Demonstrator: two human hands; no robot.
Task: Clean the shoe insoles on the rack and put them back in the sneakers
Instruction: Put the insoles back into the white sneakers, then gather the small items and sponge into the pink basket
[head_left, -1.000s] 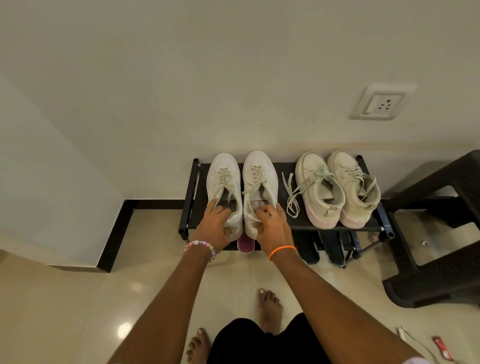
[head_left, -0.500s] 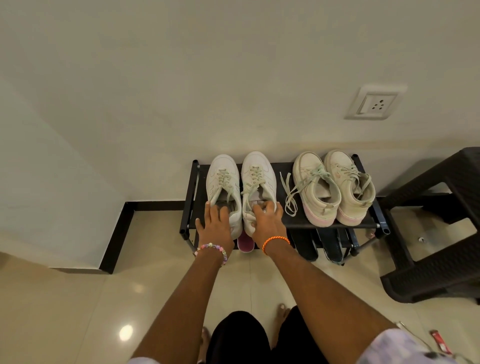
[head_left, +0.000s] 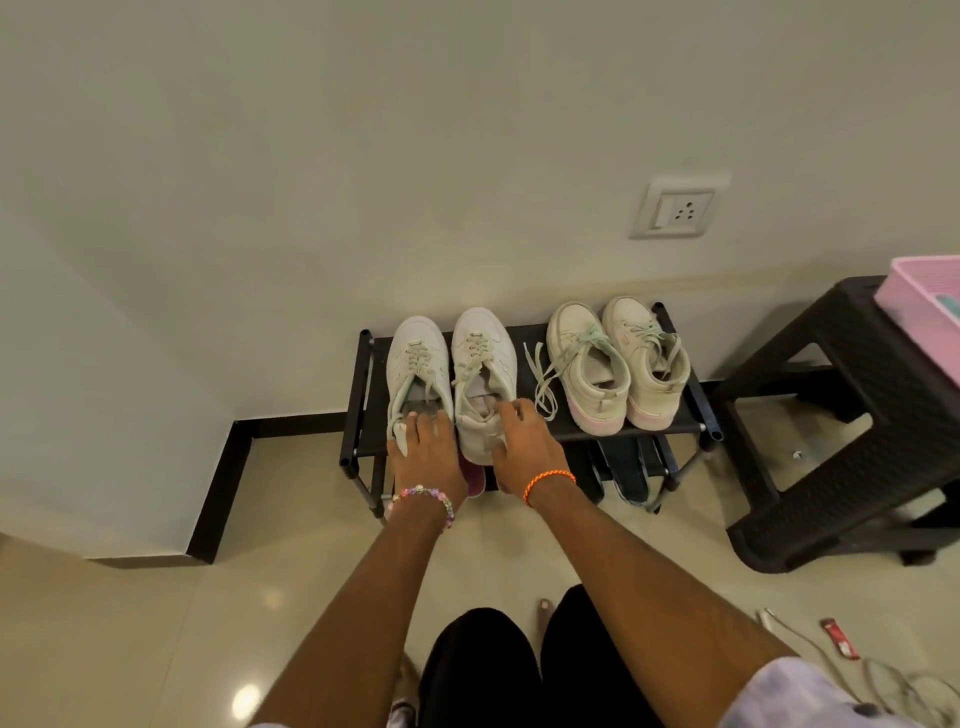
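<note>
White sneakers (head_left: 452, 384) sit on the left of the black rack (head_left: 524, 338). Left hand (head_left: 426, 452) presses flat on the left heel; right hand (head_left: 522, 441) hovers relaxed at the other's collar. Insoles seem inside; a crumpled heel or bunched insole could follow.

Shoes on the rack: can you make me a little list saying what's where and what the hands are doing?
rack: black shoe rack against the wall
left pair: two white sneakers, laces loose
right pair: two cream sneakers with pink soles
left hand: resting on the heel of the far-left sneaker
right hand: fingers at the opening of the next sneaker
lower shelf: dark shoes, partly hidden
stool: dark, right of rack, pink basket on top
</note>
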